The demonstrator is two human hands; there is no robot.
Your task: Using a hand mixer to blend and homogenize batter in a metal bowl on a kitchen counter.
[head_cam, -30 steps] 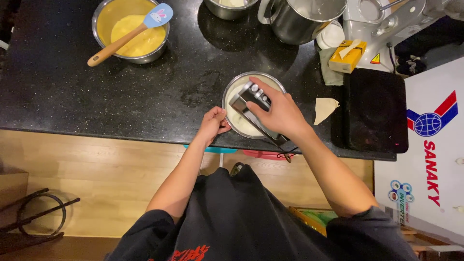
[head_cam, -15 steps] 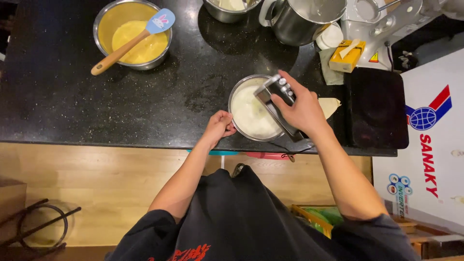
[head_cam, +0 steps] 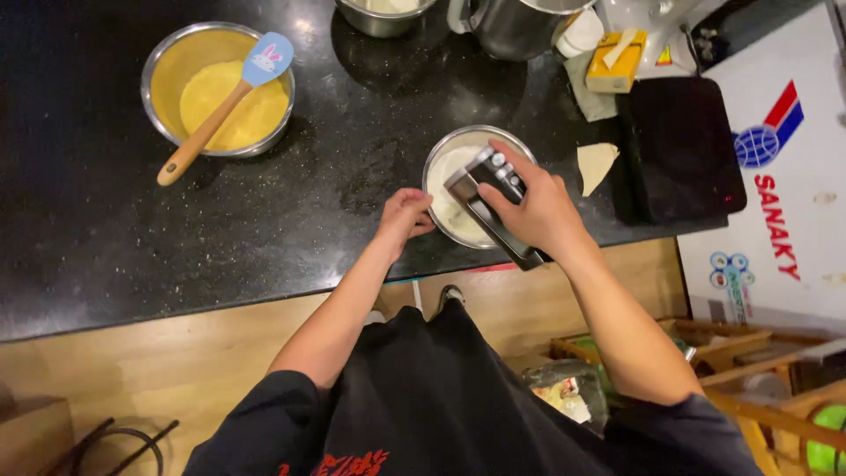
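A small steel bowl (head_cam: 454, 189) of white cream sat near the front edge of the black counter (head_cam: 106, 238). The right hand (head_cam: 538, 211) was wrapped around a hand mixer (head_cam: 490, 204) held over that bowl, while the left hand (head_cam: 404, 216) pinched the bowl's rim. Farther back, a second bowl (head_cam: 163, 75) held yellow batter and one spatula (head_cam: 227, 97). A third bowl (head_cam: 381, 16) was cut off at the top. Bare counter lay open to the left of the hands.
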